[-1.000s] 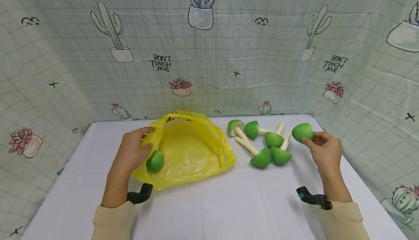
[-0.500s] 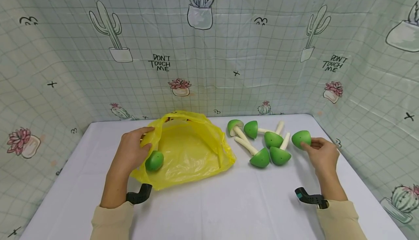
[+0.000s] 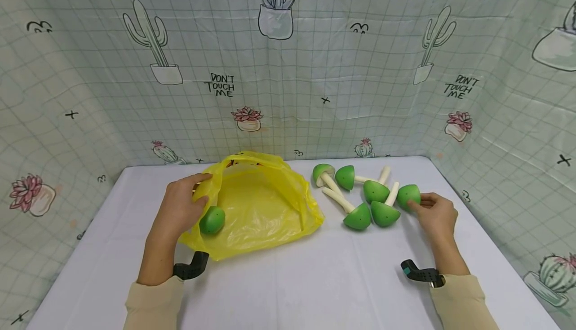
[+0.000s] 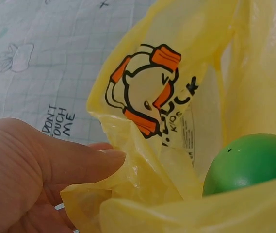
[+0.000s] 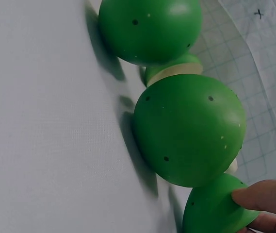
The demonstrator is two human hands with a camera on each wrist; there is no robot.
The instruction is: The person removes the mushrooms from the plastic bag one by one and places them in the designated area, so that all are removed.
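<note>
My left hand [image 3: 181, 206] pinches the left edge of a yellow plastic bag [image 3: 265, 207], whose mouth gapes toward me. Inside, at the bag's left, lies a toy mushroom with a green cap [image 3: 213, 220]; a duck print [image 4: 147, 90] shows on the plastic in the left wrist view. At the right, my right hand [image 3: 436, 216] pinches another green mushroom [image 3: 408, 198] by its cap, thumb on the near side, its stem hidden. That cap is low, right beside a cluster of several green mushrooms with pale stems, among them one nearby mushroom [image 3: 385, 214].
The cluster, with its front mushroom [image 3: 358, 217], lies between the bag and my right hand. A white cloth [image 3: 306, 280] covers the table. Behind and at the sides hangs a grid-patterned curtain [image 3: 297, 70] with cactus drawings.
My right hand has moved left and down with its mushroom, bringing it beside the cluster. The left hand and the bag have stayed in place.
</note>
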